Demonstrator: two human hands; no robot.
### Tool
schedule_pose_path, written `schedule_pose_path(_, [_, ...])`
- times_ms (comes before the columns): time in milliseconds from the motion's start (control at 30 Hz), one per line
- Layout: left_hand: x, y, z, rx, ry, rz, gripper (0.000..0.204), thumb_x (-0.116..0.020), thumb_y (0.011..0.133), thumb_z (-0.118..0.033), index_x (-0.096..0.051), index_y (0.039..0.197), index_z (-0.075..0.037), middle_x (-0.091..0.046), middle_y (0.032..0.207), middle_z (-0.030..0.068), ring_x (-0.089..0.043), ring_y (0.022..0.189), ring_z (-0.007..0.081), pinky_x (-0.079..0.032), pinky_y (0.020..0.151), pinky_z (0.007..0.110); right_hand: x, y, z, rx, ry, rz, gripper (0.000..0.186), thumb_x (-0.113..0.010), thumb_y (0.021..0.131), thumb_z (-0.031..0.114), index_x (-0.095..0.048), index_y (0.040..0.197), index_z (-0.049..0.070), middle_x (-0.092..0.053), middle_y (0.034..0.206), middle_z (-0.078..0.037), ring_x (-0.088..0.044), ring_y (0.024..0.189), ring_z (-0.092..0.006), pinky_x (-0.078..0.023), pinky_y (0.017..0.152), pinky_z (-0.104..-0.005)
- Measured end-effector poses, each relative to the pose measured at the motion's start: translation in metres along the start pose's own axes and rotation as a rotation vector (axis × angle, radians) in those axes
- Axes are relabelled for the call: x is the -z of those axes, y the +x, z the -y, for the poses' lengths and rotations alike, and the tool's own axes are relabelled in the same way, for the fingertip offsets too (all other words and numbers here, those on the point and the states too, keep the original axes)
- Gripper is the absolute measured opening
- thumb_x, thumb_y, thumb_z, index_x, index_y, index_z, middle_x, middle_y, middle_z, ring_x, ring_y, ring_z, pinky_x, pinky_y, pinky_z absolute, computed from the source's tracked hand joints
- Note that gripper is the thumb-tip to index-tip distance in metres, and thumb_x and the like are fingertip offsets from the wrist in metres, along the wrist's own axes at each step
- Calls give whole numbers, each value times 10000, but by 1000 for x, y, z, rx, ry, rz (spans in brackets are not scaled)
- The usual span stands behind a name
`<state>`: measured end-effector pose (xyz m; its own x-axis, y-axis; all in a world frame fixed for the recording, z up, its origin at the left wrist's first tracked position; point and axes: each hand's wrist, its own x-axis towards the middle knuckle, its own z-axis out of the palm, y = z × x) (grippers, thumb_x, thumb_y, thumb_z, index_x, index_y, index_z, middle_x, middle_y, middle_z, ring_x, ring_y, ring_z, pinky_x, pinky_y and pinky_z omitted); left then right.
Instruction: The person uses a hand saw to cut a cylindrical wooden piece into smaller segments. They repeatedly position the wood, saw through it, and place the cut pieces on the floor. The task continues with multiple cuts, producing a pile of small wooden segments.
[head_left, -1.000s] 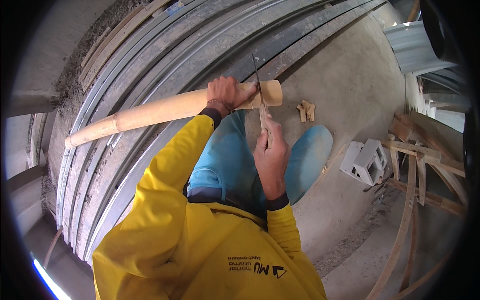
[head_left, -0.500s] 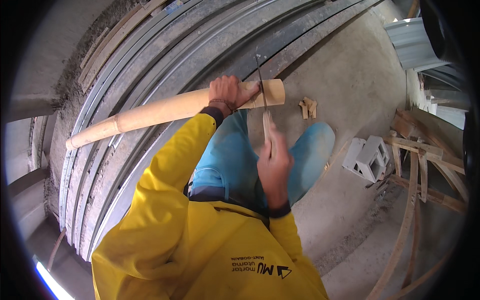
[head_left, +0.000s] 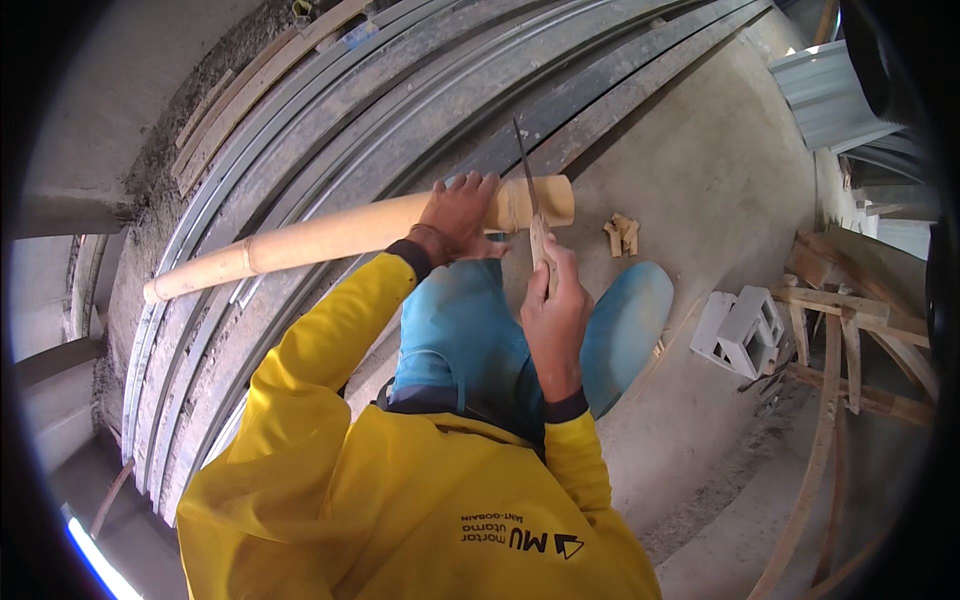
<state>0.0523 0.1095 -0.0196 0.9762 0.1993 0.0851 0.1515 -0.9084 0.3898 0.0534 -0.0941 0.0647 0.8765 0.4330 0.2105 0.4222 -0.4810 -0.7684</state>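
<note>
A long, pale bamboo pole (head_left: 340, 228) slants across in front of me, its cut end pointing right. My left hand (head_left: 462, 215) is closed over it near that end, fingers across the top and thumb below. In my right hand (head_left: 556, 310) is the wooden handle of a handsaw (head_left: 527, 165). The thin blade crosses the pole just right of my left hand, near a ring-like line around the bamboo. Whether its teeth are inside a cut is too fine to tell. My blue-trousered legs (head_left: 450, 335) are beneath the pole.
Long grey metal profiles (head_left: 300, 150) and planks lie under the pole's left part. Small wood offcuts (head_left: 621, 235) rest on the concrete floor beyond my right knee. Farther right are a grey hollow block (head_left: 742, 328), a wooden frame (head_left: 835, 310) and corrugated sheet metal (head_left: 830, 88).
My right hand has pushed the saw forward across the pole. The left thumb has moved from beside the blade to below the pole. The whole view has shifted slightly.
</note>
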Motion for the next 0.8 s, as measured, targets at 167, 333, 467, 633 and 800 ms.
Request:
schedule_pose_path(167, [-14, 4, -13, 141, 135, 65, 790, -914, 630, -391, -580, 1263, -56, -663, 1138, 134, -677, 1108, 330, -491, 905, 551, -4, -5, 1, 17, -65, 18, 316, -614, 944, -34, -650, 1255, 15, -716, 1147, -249, -717, 1050, -433, -587, 853, -440])
schedule_pose_path(333, [-14, 11, -6, 140, 121, 59, 713, -863, 644, -395, -573, 1211, -74, -664, 1080, 137, -691, 1065, 345, -519, 886, 533, 45, -79, 28, -57, -70, 7, 295, -600, 959, -30, -655, 1248, -2, -703, 1167, -249, -712, 1017, -438, -575, 813, -457])
schedule_pose_path(467, [-24, 9, -5, 137, 116, 56, 673, -861, 663, -361, -596, 1199, -52, -682, 1071, 122, -701, 1044, 313, -515, 858, 536, 11, -33, 8, -26, -35, 18, 283, -590, 969, -30, -650, 1245, -5, -696, 1173, -253, -709, 1005, -443, -569, 799, -463])
schedule_pose_path(633, [-22, 8, -8, 115, 105, 32, 621, -843, 678, -346, -598, 1166, -50, -684, 1073, 129, -707, 1024, 318, -521, 853, 538, -5, -2, -1, 40, -89, 24, 274, -601, 971, -26, -640, 1241, -1, -699, 1172, -253, -702, 1002, -450, -566, 799, -463])
schedule_pose_path(800, [-11, 11, 0, 147, 94, 95, 594, -841, 690, -353, -600, 1141, -51, -686, 1061, 137, -709, 1020, 326, -527, 843, 540, 42, -80, 19, 26, -29, -10, 287, -612, 978, 6, -645, 1263, 16, -699, 1178, -253, -686, 1019, -452, -564, 805, -451])
